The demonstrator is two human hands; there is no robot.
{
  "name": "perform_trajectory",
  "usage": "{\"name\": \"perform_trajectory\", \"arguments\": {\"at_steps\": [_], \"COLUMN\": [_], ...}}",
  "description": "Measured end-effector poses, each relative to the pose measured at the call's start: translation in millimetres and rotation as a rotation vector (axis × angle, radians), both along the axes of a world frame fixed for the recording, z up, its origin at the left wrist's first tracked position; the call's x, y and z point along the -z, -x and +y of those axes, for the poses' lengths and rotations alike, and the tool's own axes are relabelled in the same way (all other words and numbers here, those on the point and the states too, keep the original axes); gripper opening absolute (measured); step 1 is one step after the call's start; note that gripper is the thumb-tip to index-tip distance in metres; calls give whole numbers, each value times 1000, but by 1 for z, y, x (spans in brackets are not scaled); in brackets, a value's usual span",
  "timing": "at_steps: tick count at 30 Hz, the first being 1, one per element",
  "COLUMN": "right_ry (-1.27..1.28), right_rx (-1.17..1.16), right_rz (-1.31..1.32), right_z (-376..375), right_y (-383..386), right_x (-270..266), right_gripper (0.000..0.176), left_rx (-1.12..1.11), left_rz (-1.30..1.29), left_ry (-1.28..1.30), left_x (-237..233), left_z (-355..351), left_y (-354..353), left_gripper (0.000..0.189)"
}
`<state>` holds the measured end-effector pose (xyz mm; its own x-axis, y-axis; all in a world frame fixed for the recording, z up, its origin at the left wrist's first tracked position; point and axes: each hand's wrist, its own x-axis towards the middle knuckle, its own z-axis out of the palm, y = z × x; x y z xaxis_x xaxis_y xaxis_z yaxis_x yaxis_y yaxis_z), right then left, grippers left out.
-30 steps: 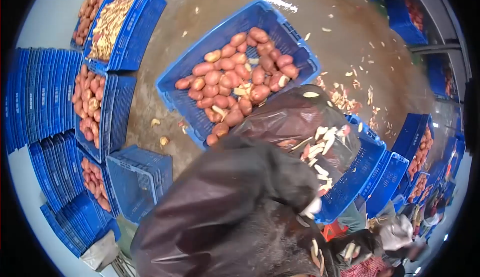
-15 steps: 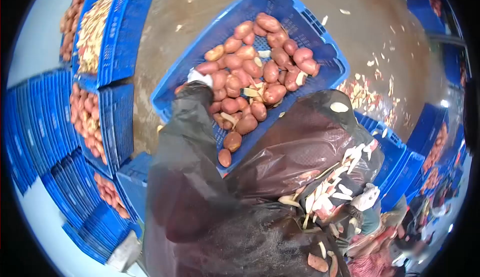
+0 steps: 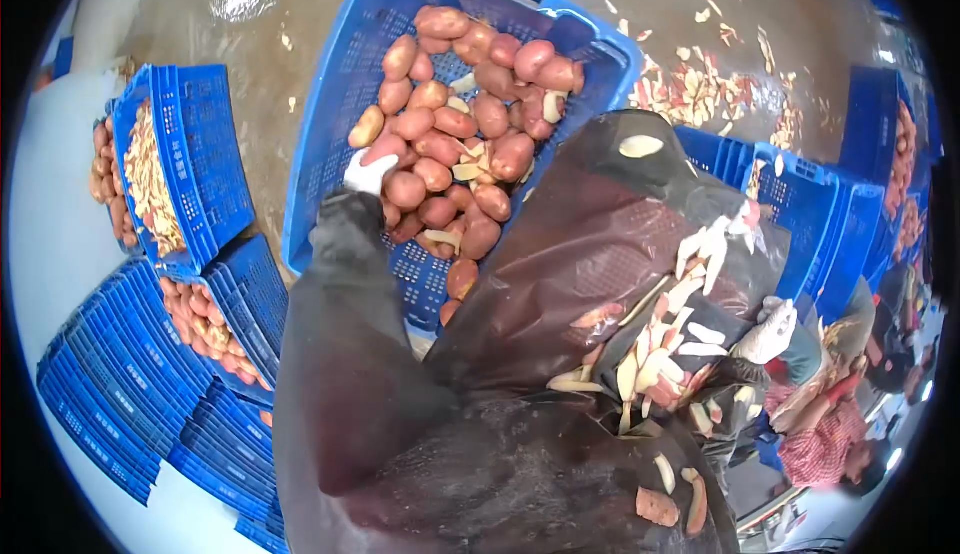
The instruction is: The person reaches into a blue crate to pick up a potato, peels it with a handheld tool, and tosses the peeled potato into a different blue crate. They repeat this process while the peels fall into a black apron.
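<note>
My left hand [image 3: 370,171], in a white glove with a dark sleeve, reaches into a blue crate [image 3: 325,124] of red potatoes. Its fingers are closed around the near end of a potato [image 3: 387,147] at the left of the pile, still resting among the others. Several pale peel strips [image 3: 467,171] lie between the potatoes. Off to the right, my white-gloved right hand [image 3: 770,332] is closed beside my lap; what it grips, if anything, I cannot make out. Peelings [image 3: 655,354] are heaped on the dark apron [image 3: 560,254] near it.
Stacked blue crates [image 3: 130,354] line the left wall, near a crate of peelings [image 3: 150,184] and one of potatoes [image 3: 205,324]. Peel scraps [image 3: 690,89] litter the wet floor. More blue crates [image 3: 800,224] stand at right, where a person in a red checked shirt [image 3: 825,444] is working.
The view has turned and shifted, so the crate appears farther up and left. My left hand stays at the same potato. My right hand appears slightly higher and farther right.
</note>
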<state>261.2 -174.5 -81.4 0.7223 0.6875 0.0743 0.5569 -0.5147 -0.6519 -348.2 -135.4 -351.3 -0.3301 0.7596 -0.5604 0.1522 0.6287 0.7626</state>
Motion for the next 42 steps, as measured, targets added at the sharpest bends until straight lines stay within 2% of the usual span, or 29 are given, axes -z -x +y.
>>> {"name": "perform_trajectory", "arguments": {"at_steps": [2,3,5,6,7,8,9,10,12,14,16,17,18,19,20,22,24,26,28,29,30,33,34,35,36,38,39,40,42], "right_ry": [3,35,-27,-87,-263,-550,-770,-889,-1215,-1403,-1229,-1247,-1150,-1077,-1117,-987,-988,-1488,-1606,-1620,-1557,-1609,-1549,-1481,-1316,-1221,-1252,-1280,-1578], "right_rx": [-7,-154,-444,-422,-324,-198,-248,-274,-262,-99,219,424,320,477,205,153,403,295,-84,-395,-715,-323,-151,19,301,179,209,245,-66], "right_rz": [20,-46,-70,-40,34,320,573,651,1153,1587,1615,1889,1821,1953,1640,1666,1416,1787,1968,2131,2269,1889,1927,1958,2161,1669,1655,1645,1706], "right_z": [-8,-16,-23,-20,-18,-17,-11,-19,-49,-71,-88,-94,-99,-98,-106,-105,-100,-109,-104,-98,-91,-118,-113,-108,-103,-97,-98,-102,-108], "right_y": [-6,-12,-35,-38,-40,-49,-47,-65,-106,-111,-88,-69,-52,-33,-24,-47,-83,-126,-70,-58,-46,-106,-102,-97,-46,-49,-92,-124,-118], "right_x": [0,-2,-12,-25,-34,-46,-75,-88,-94,-90,-84,-80,-59,-53,-28,-23,17,67,-11,44,96,90,64,39,-7,-1,43,68,35], "right_gripper": [37,38,44,48,50,54,57,58,53,49,44,43,45,47,52,53,53,54,50,46,43,42,41,41,41,40,41,43,42], "left_rx": [88,106,225,395,489,484,712,938,747,885,1045,1119,1158,1198,1226,1282,1443,1439,1352,1269,1302,1221,1166,1334,1268,1163,1293,1307,1333], "left_rz": [-104,-100,-222,-308,-333,-503,-554,-607,-758,-661,-446,-365,-333,-302,-299,-290,-108,-301,-484,-559,-533,-641,-711,-586,-600,-633,-473,-482,-509], "left_ry": [-157,-252,-340,-290,-422,-455,-452,-454,-360,-343,-306,-366,-369,-374,-354,-314,-341,-306,-167,-36,-44,35,73,-112,-60,2,-182,-222,-302], "left_x": [-83,-117,-223,-258,-288,-320,-338,-357,-356,-329,-310,-301,-304,-309,-307,-306,-318,-323,-313,-300,-305,-318,-317,-307,-308,-310,-312,-315,-317], "left_z": [15,20,33,36,33,27,28,29,-33,-69,-91,-101,-103,-105,-103,-101,-91,-82,-77,-83,-80,-80,-77,-75,-83,-87,-81,-82,-81], "left_y": [-57,-86,-167,-192,-230,-273,-307,-341,-404,-445,-466,-469,-475,-476,-476,-478,-484,-483,-488,-482,-485,-482,-485,-486,-482,-486,-487,-485,-493], "left_gripper": [51,54,73,81,82,73,67,62,76,81,92,86,83,80,79,77,84,88,92,94,98,104,104,102,102,101,97,95,93]}}
